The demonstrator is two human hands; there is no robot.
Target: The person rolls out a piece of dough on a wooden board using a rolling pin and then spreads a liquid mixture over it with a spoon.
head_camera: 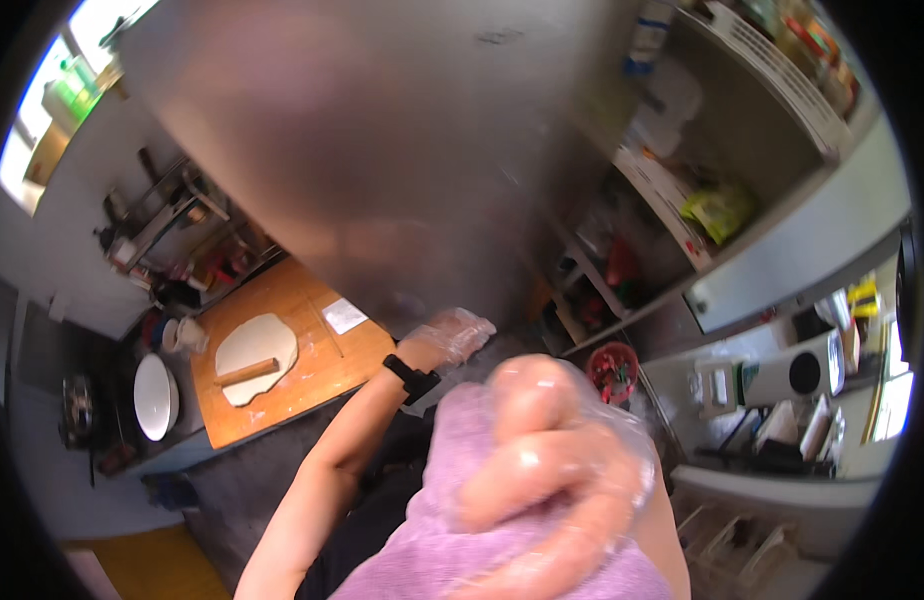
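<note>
My right hand (555,457), in a clear plastic glove, grips a purple cloth (454,480) close to the camera. Its fingers are curled over the fabric. Farther off, my left hand (450,337) also wears a clear plastic glove, with a black band (411,379) around the wrist. That hand is beside the lower end of a large grey panel (432,150), which is blurred and fills the top of the view. Whether the left hand touches the panel, or how its fingers lie, is unclear.
Left of me, a wooden board (319,382) carries rolled dough (259,337), a rolling pin (246,372), a thin stick (323,322) and a paper (345,316). A white bowl (155,397) stands beside it. To the right are an open shelved cabinet (762,135) and a red container (612,371).
</note>
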